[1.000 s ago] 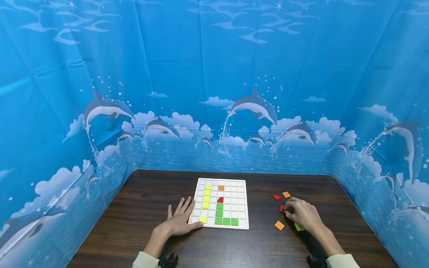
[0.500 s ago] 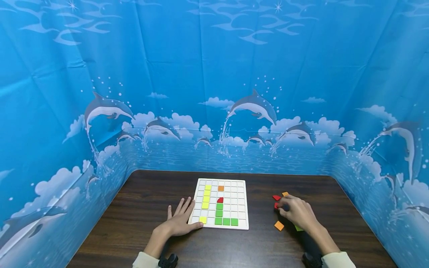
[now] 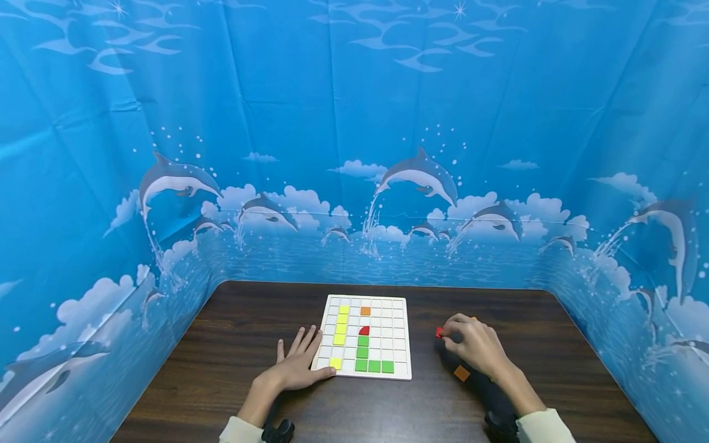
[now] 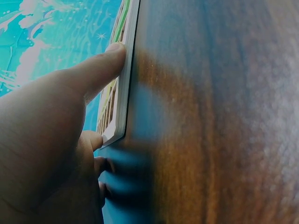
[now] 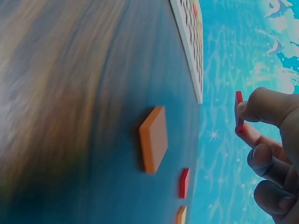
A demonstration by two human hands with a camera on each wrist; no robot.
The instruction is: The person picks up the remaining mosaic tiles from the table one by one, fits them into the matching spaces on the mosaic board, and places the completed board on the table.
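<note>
A white grid board (image 3: 389,324) lies on the table, with yellow, green, red and orange tiles in some of its squares. My left hand (image 3: 295,367) rests with spread fingers at the board's lower left corner. In the left wrist view its thumb (image 4: 105,65) presses on the board's edge. To the right of the board, my right hand (image 3: 480,346) pinches a small red tile (image 5: 238,111) between thumb and finger. In the right wrist view that tile is held up off the table, its thin edge showing; the other fingers are curled loosely.
An orange tile (image 3: 461,373) lies below the right hand. Another red tile (image 5: 185,183) and a second orange tile (image 5: 181,214) lie farther back, mostly hidden by the hand in the head view. A dolphin-print curtain (image 3: 310,154) surrounds the dark wooden table (image 3: 249,314).
My right hand has moved left and slightly away from me, carrying the red tile off its place among the loose tiles toward the board. The left hand has stayed put.
</note>
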